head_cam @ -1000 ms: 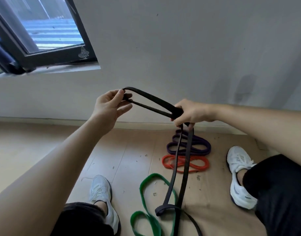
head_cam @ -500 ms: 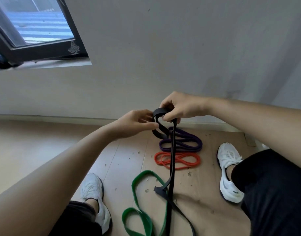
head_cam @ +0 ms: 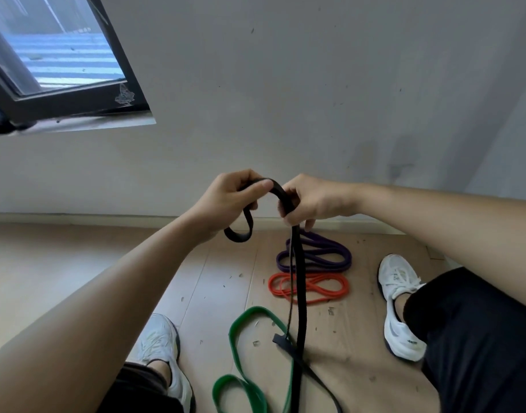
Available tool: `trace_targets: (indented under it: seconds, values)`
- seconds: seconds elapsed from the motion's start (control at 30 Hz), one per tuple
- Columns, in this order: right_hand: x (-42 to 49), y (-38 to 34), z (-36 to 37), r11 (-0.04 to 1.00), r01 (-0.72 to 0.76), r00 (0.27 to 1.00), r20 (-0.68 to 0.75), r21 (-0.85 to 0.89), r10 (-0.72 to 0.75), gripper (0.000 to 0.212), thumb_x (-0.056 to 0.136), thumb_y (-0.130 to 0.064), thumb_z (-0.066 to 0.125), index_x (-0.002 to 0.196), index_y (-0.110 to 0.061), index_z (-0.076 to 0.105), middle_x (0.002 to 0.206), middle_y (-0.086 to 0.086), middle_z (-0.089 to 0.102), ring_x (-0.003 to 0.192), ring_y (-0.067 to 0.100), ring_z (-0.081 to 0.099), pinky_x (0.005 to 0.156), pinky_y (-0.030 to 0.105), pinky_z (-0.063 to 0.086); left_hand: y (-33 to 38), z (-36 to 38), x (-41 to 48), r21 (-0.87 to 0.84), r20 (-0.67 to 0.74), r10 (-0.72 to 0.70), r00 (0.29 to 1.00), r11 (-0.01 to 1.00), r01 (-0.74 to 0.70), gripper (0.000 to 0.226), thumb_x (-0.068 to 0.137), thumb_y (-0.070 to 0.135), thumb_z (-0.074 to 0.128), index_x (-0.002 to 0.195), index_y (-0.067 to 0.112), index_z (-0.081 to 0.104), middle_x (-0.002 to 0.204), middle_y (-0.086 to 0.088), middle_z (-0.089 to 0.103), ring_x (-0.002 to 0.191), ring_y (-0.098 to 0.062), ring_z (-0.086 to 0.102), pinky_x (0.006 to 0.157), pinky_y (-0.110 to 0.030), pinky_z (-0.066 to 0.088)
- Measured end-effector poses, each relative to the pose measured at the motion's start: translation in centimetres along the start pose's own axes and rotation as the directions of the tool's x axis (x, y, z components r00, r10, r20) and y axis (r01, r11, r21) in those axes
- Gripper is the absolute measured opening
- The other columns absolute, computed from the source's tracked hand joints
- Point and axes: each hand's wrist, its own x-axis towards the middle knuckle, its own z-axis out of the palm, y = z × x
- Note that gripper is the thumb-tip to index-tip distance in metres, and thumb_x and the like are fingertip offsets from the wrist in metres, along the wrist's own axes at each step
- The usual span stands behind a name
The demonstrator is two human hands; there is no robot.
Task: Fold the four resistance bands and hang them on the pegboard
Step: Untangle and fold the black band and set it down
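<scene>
Above the floor point(head_cam: 196, 281), near the wall, the black band point(head_cam: 299, 278) is pinched by the left hand point(head_cam: 226, 204) and clenched in the right hand point(head_cam: 312, 199); the short fold may spring loose if either pinch eases.

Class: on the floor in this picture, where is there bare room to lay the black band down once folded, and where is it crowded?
Free: floor left of the left shoe, toward the wall. Crowded: between the shoes, where the green band, orange band and purple band lie.
</scene>
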Motion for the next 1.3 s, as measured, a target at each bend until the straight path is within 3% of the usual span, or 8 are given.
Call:
trace_targets:
  seconds: [0.17, 0.3, 0.5, 0.63, 0.83, 0.93, 1.13, 1.3]
  values:
    - [0.4, 1.0, 1.1, 0.982, -0.068, 0.997, 0.032, 0.176, 0.064, 0.01, 0.09, -0.006, 0.072, 0.098, -0.006, 0.065, 0.091, 0.008, 0.068, 0.084, 0.017, 0.071, 0.072, 0.039, 0.063, -0.5, -3.1, -0.3, -0.119, -0.195, 0.006, 0.981, 0.992, -0.03, 0.017, 0.103, 0.025, 0.059, 0.091, 0.017, 0.068, 0.075, -0.004, 0.057, 0.071, -0.012, 0.056, 0.076, -0.027, 0.045]
    - [0.7, 1.1, 2.1, 0.984, -0.096, 0.991, 0.104, 0.153, 0.08, 0.013, 0.089, -0.008, 0.072, 0.1, -0.003, 0.068, 0.089, 0.008, 0.072, 0.083, 0.018, 0.074, 0.076, 0.045, 0.063, -0.9, -4.7, -0.6, -0.159, -0.261, 0.008, 0.965, 0.986, -0.051, 0.023, 0.104, 0.025, 0.057, 0.083, 0.019, 0.065, 0.074, -0.002, 0.057, 0.069, -0.009, 0.058, 0.078, -0.028, 0.046]
    - [0.4, -0.3, 1.2, 0.981, -0.084, 0.993, 0.095, 0.173, 0.068, 0.011, 0.093, -0.012, 0.071, 0.1, -0.004, 0.07, 0.086, 0.01, 0.072, 0.083, 0.019, 0.074, 0.067, 0.038, 0.061, -2.2, -7.9, -1.8, -0.163, -0.12, -0.063, 0.991, 0.986, 0.043, 0.035, 0.091, 0.044, 0.071, 0.094, 0.009, 0.068, 0.073, 0.004, 0.057, 0.077, -0.016, 0.063, 0.086, -0.032, 0.048]
    - [-0.1, -0.9, 0.5, 0.983, -0.031, 0.999, 0.023, 0.178, 0.027, 0.005, 0.093, -0.01, 0.071, 0.094, -0.007, 0.067, 0.072, 0.004, 0.065, 0.07, 0.014, 0.069, 0.06, 0.035, 0.057, -3.1, -9.3, -3.0, -0.016, 0.049, -0.123, 0.991, 0.992, 0.124, 0.034, 0.085, 0.039, 0.078, 0.1, 0.009, 0.073, 0.077, 0.002, 0.065, 0.08, -0.019, 0.066, 0.087, -0.033, 0.047]
    - [-0.1, -2.5, 0.5, 0.994, 0.062, 0.998, 0.021, 0.087, -0.064, 0.016, 0.093, -0.008, 0.069, 0.101, 0.002, 0.061, 0.07, 0.005, 0.058, 0.062, 0.016, 0.059, 0.055, 0.033, 0.049, -1.8, -6.5, -3.0, 0.089, 0.201, -0.127, 0.971, 0.99, 0.111, 0.038, 0.081, 0.038, 0.078, 0.106, 0.01, 0.073, 0.093, 0.0, 0.075, 0.086, -0.021, 0.073, 0.089, -0.031, 0.054]
    - [-0.2, -3.4, 1.3, 0.995, 0.092, 0.992, 0.087, 0.033, -0.095, 0.024, 0.092, -0.013, 0.072, 0.108, 0.001, 0.061, 0.074, 0.001, 0.059, 0.062, 0.01, 0.06, 0.056, 0.028, 0.049, -1.1, -5.1, -2.6, 0.052, 0.245, -0.096, 0.965, 0.995, 0.085, 0.037, 0.083, 0.042, 0.08, 0.102, 0.011, 0.073, 0.084, -0.001, 0.07, 0.08, -0.019, 0.069, 0.087, -0.037, 0.053]
    - [-0.1, -3.6, 1.4, 0.966, 0.05, 0.993, 0.087, 0.254, -0.074, 0.035, 0.089, -0.014, 0.077, 0.113, -0.001, 0.056, 0.087, 0.006, 0.061, 0.076, 0.018, 0.069, 0.062, 0.035, 0.059, 0.2, -4.1, -2.1, -0.015, 0.145, -0.012, 0.989, 1.0, 0.014, 0.024, 0.091, 0.032, 0.072, 0.097, 0.009, 0.075, 0.065, 0.014, 0.053, 0.064, -0.006, 0.05, 0.071, -0.032, 0.049]
    - [0.1, -2.7, 0.3, 0.991, 0.018, 0.998, 0.049, 0.134, -0.025, 0.028, 0.084, -0.017, 0.082, 0.101, -0.009, 0.061, 0.079, 0.003, 0.053, 0.073, 0.013, 0.061, 0.066, 0.032, 0.059, 0.2, -5.0, -2.2, 0.013, 0.051, -0.002, 0.999, 1.0, 0.001, 0.012, 0.096, 0.027, 0.069, 0.095, 0.017, 0.075, 0.064, 0.02, 0.059, 0.064, 0.001, 0.053, 0.069, -0.026, 0.047]
